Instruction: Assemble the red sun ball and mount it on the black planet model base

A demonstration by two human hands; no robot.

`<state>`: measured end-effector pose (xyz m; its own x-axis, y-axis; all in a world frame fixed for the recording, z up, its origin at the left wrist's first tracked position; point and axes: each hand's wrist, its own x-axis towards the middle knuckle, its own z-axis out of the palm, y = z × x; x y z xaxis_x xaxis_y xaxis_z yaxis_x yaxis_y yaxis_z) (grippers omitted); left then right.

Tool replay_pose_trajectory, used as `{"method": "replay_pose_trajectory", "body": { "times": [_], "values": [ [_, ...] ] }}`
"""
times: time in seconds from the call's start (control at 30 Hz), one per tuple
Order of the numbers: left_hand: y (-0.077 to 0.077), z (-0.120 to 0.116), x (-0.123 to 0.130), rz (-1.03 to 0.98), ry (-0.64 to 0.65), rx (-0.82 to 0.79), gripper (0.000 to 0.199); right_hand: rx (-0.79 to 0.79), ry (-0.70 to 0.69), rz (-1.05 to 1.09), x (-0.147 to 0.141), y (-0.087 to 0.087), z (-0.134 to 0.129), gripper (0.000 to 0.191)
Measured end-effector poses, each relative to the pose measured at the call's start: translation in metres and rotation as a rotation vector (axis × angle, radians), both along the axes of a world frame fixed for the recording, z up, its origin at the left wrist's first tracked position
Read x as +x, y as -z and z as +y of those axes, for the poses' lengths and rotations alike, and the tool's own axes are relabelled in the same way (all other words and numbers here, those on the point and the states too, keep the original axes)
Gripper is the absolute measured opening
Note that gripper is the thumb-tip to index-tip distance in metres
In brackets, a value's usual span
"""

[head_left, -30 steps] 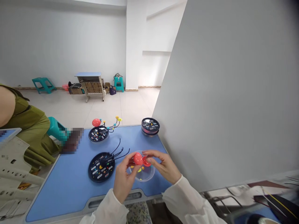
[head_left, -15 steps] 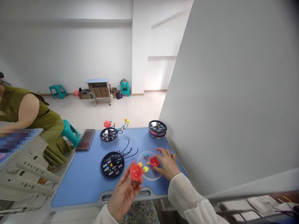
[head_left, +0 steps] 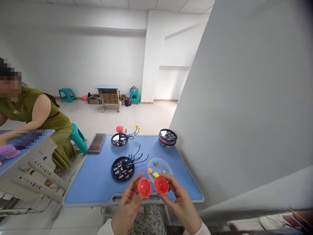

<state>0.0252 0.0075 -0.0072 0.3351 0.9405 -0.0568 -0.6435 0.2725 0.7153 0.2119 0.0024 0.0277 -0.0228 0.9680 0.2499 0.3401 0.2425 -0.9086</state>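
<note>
My left hand [head_left: 130,202] grips a red plastic half-ball [head_left: 144,188], its hollow side facing me. A second red half-ball [head_left: 161,185] is held in my right hand [head_left: 179,197], also hollow side up, with a small gap between the two. Just beyond them lies a clear round dish [head_left: 160,163] with small blue, yellow and orange balls and a yellow ringed piece [head_left: 156,175]. Left of the dish stands a black round base [head_left: 123,169] with several bare curved black arms rising from it.
Farther back on the blue desk [head_left: 95,182] stands a planet model [head_left: 119,138] with a red ball on top. A stacked round black set [head_left: 168,137] sits at the back right, near the wall. At left, another person [head_left: 41,111] sits at a neighbouring desk.
My right hand has lifted the second red half-ball out of the clear dish and brought it beside the first one. The camera view has tilted up and turned slightly left.
</note>
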Motion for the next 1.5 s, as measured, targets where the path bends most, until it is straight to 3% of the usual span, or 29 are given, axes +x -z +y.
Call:
{"method": "replay_pose_trajectory", "body": {
  "times": [0.13,0.33,0.57,0.9,1.13,1.37,1.5],
  "values": [
    [0.0,-0.009,-0.002,0.142,-0.054,0.135,0.052,0.068,-0.02,-0.071,-0.006,0.006,-0.014,0.042],
    [-0.01,-0.018,-0.003,0.159,-0.039,0.248,0.045,-0.002,-0.124,0.125,-0.015,0.008,-0.024,0.05],
    [-0.015,-0.025,-0.003,0.132,-0.044,0.2,0.048,-0.043,-0.181,0.263,-0.021,0.008,-0.035,0.061],
    [-0.016,-0.029,-0.006,0.048,-0.044,0.129,0.06,-0.047,-0.119,0.407,-0.028,-0.01,-0.039,0.045],
    [-0.013,-0.027,-0.001,-0.178,0.225,0.042,0.05,-0.001,-0.23,0.223,-0.025,-0.01,-0.024,0.032],
    [-0.014,-0.026,0.008,-0.178,0.198,-0.084,0.04,0.178,0.013,-0.024,-0.021,0.002,-0.026,0.041],
    [-0.014,-0.027,0.012,-0.186,0.249,-0.095,0.041,0.201,-0.066,-0.045,-0.021,0.005,-0.031,0.062]
  ]
}}
